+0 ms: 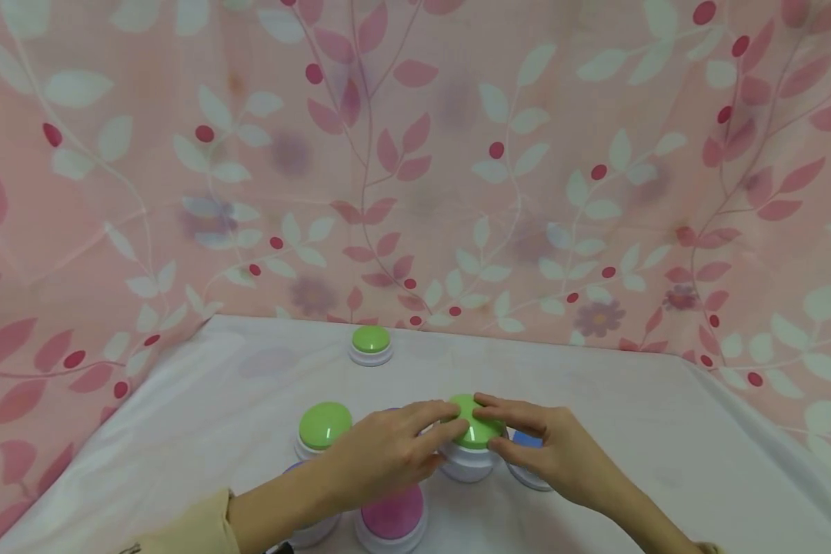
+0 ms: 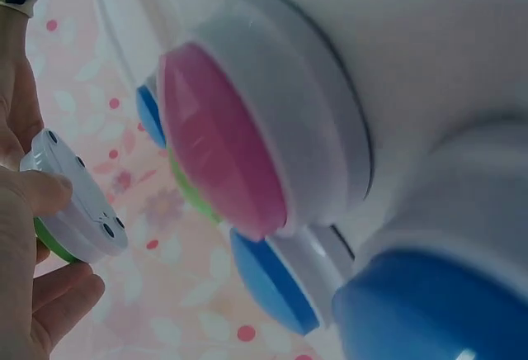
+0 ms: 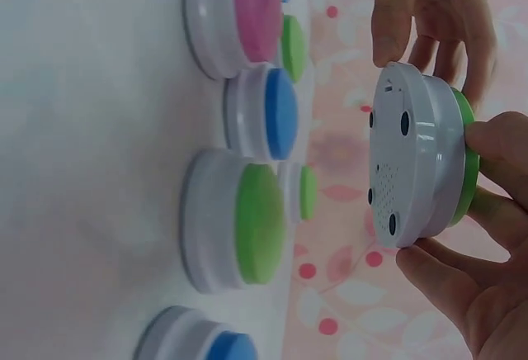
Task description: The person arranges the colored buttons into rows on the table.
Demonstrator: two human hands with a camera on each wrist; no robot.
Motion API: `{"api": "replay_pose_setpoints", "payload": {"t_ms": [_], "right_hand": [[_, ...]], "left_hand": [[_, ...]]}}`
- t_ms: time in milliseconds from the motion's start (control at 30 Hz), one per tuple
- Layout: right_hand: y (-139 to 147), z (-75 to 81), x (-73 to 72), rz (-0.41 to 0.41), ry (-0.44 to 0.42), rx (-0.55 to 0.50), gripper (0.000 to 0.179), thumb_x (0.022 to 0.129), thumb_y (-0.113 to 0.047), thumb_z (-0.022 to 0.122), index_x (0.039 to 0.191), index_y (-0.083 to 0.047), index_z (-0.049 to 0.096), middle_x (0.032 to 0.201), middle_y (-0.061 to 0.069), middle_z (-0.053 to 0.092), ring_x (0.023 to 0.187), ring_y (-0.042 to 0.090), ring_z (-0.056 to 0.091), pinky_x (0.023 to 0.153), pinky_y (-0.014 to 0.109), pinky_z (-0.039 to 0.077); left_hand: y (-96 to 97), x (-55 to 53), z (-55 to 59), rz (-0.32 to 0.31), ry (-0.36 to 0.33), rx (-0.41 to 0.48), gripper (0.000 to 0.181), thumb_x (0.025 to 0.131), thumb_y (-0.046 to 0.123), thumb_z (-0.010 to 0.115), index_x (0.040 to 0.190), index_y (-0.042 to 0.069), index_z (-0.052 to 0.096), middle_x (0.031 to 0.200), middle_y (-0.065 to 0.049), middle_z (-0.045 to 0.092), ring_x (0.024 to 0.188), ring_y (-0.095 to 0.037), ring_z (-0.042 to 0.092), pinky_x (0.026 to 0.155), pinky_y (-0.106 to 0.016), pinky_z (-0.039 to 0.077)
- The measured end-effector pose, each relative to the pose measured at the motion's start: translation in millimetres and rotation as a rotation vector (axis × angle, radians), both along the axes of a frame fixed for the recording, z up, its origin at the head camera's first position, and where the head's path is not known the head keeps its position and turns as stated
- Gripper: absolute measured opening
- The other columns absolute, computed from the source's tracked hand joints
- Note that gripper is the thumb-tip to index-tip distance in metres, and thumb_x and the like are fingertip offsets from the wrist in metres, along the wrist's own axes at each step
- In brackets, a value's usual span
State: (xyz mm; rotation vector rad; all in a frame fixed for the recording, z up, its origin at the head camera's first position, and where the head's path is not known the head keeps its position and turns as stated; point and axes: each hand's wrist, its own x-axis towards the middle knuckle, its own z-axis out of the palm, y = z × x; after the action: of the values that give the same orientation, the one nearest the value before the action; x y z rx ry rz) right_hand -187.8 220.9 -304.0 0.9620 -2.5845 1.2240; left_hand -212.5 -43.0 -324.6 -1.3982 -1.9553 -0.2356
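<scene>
A domed green push button (image 1: 472, 431) with a white base is held up between both hands. My left hand (image 1: 391, 446) grips it from the left, its thumb on the base in the left wrist view. From the other side, the fingertips and thumb of my right hand (image 1: 561, 442) pinch its rim. The right wrist view shows the base's underside (image 3: 392, 158), with dark round feet and small holes. Standing on the table are a pink button (image 1: 392, 514), a green button (image 3: 260, 224) and a blue button (image 1: 528, 440), partly behind the right hand.
Another green button (image 1: 325, 425) stands left of the left hand, and a smaller-looking green one (image 1: 371, 340) is near the back edge. More blue buttons (image 3: 280, 112) stand on the white cloth (image 1: 595, 392). A pink leaf-patterned curtain (image 1: 443, 185) hangs behind the table.
</scene>
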Motion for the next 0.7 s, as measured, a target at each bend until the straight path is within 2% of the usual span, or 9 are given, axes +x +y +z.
{"api": "replay_pose_setpoints", "payload": {"t_ms": [100,300,433,533,633,700], "right_hand": [[2,-9.4,6.4,0.01,0.003,0.008,0.031,0.094,-0.023,0.069,0.124,-0.02,0.069,0.136,0.001,0.061,0.122,0.017,0.06,0.094,0.036,0.054],[4,-30.1,18.1,0.04,0.001,-0.019,0.032,0.094,-0.021,0.068,0.125,-0.015,0.068,0.135,0.01,0.062,0.123,0.017,0.058,0.093,0.03,0.053],[6,-39.9,25.0,0.004,-0.005,0.051,0.033,0.094,-0.028,0.068,0.126,-0.02,0.068,0.134,0.004,0.064,0.125,0.017,0.057,0.094,0.028,0.052],[7,-45.7,28.4,0.002,0.078,0.115,0.033,0.092,-0.028,0.07,0.125,-0.025,0.069,0.132,0.0,0.065,0.124,0.018,0.059,0.096,0.024,0.049],[8,-51.2,30.1,0.036,0.173,0.116,0.034,0.09,-0.021,0.074,0.124,-0.023,0.069,0.132,0.002,0.065,0.124,0.018,0.059,0.098,0.022,0.048],[8,-52.4,31.3,0.045,0.169,0.121,0.034,0.09,-0.022,0.073,0.124,-0.024,0.069,0.132,0.004,0.065,0.125,0.017,0.059,0.098,0.02,0.047]], "left_hand": [[3.7,5.0,-7.1,-0.012,0.006,0.007,0.048,0.079,0.017,0.081,0.123,0.012,0.064,0.122,-0.001,0.063,0.109,-0.012,0.066,0.087,-0.018,0.054],[7.8,12.0,-18.2,-0.045,-0.055,-0.048,0.042,0.082,0.019,0.08,0.12,0.014,0.064,0.12,-0.001,0.065,0.105,-0.012,0.067,0.089,-0.02,0.053],[9.8,16.1,-24.1,-0.057,-0.083,-0.113,0.037,0.085,0.019,0.076,0.12,0.014,0.063,0.118,0.001,0.064,0.102,-0.01,0.068,0.088,-0.018,0.053],[12.1,18.9,-27.1,-0.061,-0.097,-0.133,0.031,0.088,0.016,0.071,0.118,0.015,0.064,0.115,0.004,0.063,0.098,-0.007,0.067,0.086,-0.016,0.052],[13.9,21.4,-27.8,-0.057,-0.136,-0.151,0.028,0.091,0.014,0.066,0.119,0.017,0.064,0.114,0.006,0.062,0.097,-0.006,0.066,0.085,-0.014,0.052],[14.4,22.9,-27.8,-0.049,-0.164,-0.165,0.027,0.093,0.014,0.064,0.12,0.017,0.065,0.115,0.006,0.063,0.097,-0.005,0.067,0.086,-0.014,0.052]]}}
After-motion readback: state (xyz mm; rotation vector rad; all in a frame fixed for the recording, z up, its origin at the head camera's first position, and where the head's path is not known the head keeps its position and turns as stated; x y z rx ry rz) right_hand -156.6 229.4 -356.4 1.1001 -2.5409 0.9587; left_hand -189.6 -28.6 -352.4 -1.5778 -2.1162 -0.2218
